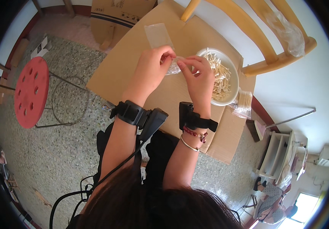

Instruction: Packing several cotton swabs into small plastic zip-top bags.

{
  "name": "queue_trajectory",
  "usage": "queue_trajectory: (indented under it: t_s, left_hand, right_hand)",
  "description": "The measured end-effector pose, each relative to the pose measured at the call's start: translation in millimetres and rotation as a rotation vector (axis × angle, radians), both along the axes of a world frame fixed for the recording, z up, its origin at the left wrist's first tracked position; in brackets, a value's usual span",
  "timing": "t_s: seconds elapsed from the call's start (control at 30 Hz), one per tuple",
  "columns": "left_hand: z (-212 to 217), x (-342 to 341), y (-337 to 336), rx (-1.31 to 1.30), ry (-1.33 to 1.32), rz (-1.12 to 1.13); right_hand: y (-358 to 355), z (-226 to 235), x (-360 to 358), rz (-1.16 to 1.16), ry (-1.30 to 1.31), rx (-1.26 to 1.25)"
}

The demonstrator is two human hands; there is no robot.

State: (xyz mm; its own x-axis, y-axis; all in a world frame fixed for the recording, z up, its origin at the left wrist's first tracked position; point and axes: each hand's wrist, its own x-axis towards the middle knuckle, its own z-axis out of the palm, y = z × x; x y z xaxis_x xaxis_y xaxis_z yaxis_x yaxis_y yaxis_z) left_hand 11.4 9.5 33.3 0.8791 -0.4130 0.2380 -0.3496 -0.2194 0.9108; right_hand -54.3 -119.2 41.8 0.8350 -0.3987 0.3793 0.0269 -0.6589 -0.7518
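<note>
Both of my hands pinch a small clear plastic bag [174,68] over the cardboard-covered surface. My left hand [151,68] has its thumb and forefinger closed on the bag's upper edge. My right hand [199,74] grips the same edge from the other side, thumb and fingertips together. Another flat clear bag [159,35] lies just beyond my left hand. Close to the right of my right hand stands a white bowl [235,78] heaped with loose cotton swabs [221,78]. A clear bag packed with cotton swabs [244,100] lies beside the bowl.
Cardboard [122,65] lies under the work. A wooden chair back [244,23] rises at the far right, with crumpled plastic [288,36] on it. A red stool [31,91] stands left, a cardboard box [115,17] behind, a broom [256,129] and another person [273,202] at right.
</note>
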Motion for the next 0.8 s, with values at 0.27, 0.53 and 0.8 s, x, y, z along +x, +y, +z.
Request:
queue_trajectory:
  t_s: [0.27, 0.53, 0.8]
  left_hand:
    - [-7, 3, -2, -0.065, -0.015, 0.02]
    - [-8, 4, -3, -0.076, 0.004, 0.016]
    - [-5, 2, 0, -0.097, -0.055, 0.078]
  right_hand:
    - [-4, -14, -1, 0.011, 0.118, -0.04]
    - [-5, -20, -2, 0.037, 0.186, -0.08]
    - [-8, -1, -3, -0.207, 0.06, 0.19]
